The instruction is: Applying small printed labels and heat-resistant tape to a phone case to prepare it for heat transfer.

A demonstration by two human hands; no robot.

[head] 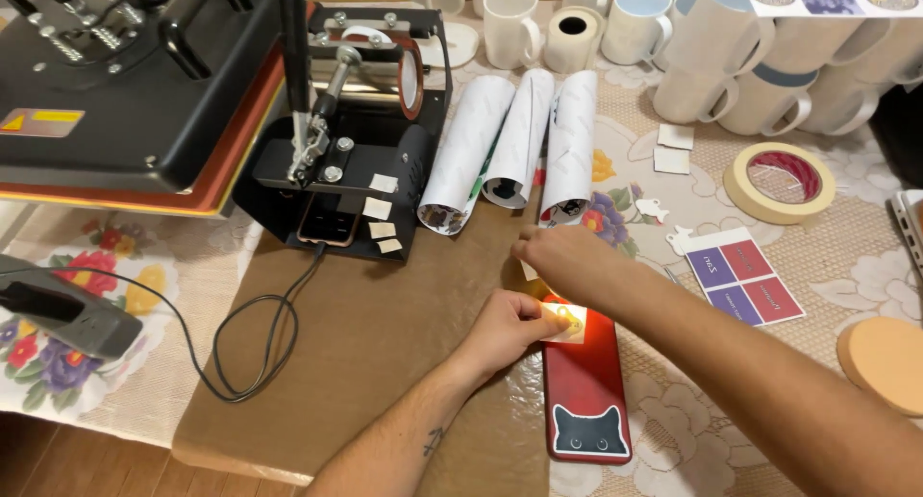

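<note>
A person's left hand [510, 326] pinches a small bright printed piece [565, 321] against the top of a red phone case [585, 389] bearing a black cat face, which lies just below three paper-wrapped mugs [519, 151]. The right hand [567, 260], fingers curled on a scrap just above the case, presses down. Any slip of either hand could skew the piece's placement.

A glossy red rectangular phone case [585, 386] is printed with a black cat face. A cream lace tablecloth [856, 257] is patterned with flowers. A printed card [744, 287] is divided into purple and crimson squares. White mugs [510, 24] are seen.
</note>
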